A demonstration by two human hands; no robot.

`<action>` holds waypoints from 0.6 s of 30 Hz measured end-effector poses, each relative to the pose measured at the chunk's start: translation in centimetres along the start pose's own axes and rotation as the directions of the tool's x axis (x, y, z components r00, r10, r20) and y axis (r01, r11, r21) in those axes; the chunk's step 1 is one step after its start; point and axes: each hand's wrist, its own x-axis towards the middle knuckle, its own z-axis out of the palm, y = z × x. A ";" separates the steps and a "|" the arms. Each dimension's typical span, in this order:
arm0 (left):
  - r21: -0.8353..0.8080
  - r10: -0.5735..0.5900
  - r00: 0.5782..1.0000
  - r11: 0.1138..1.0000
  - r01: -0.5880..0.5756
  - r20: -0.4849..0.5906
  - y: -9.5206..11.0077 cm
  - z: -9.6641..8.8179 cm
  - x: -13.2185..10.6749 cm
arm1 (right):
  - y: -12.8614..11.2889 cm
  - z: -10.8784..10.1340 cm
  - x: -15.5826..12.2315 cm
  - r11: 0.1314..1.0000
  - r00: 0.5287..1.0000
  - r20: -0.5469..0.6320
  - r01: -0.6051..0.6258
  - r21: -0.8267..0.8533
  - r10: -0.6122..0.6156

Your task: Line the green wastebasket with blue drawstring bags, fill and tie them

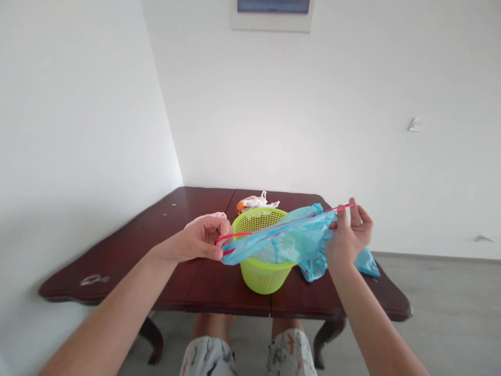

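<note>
A translucent blue drawstring bag (289, 237) is stretched between my two hands, its red drawstring pulled out at both ends. My left hand (209, 237) is closed on the left end of the drawstring. My right hand (350, 230) pinches the drawstring's other end, raised a little higher. Below the bag stands a lime-green plastic basket (262, 277) with perforated sides. Part of its opening is covered by the bag, so I cannot see all of the inside.
A dark red wooden table (129, 261) carries the basket. Behind it lies a crumpled white and orange plastic bag (254, 201). Something pink (211, 215) sits partly behind my left hand. More blue plastic (367, 262) lies by my right wrist. A white wall (313, 104) rises behind.
</note>
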 end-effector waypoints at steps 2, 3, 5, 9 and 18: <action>-0.045 -0.011 1.000 0.999 0.012 0.018 -0.6 0.8 0.2 | 0.9 -0.3 0.1 0.993 0.994 -0.032 -0.107 0.047 0.109; -0.048 -0.023 0.999 0.999 0.024 0.028 -0.7 1.2 0.3 | 1.3 -0.5 0.2 0.983 0.984 -0.044 -0.167 0.071 0.170; -0.020 -0.004 1.000 1.000 0.005 0.029 -0.8 2.1 0.6 | 1.9 -1.0 0.5 0.956 0.960 -0.031 -0.273 0.110 0.278; 0.013 0.166 0.977 0.986 -0.166 -0.137 -0.7 3.3 0.8 | 1.6 -1.9 1.3 0.895 0.901 0.115 -0.430 0.118 0.418; -0.164 0.291 0.715 0.854 -0.493 -0.636 -2.4 5.0 1.3 | -2.6 -1.7 -1.9 0.868 0.838 0.365 -0.479 0.135 0.405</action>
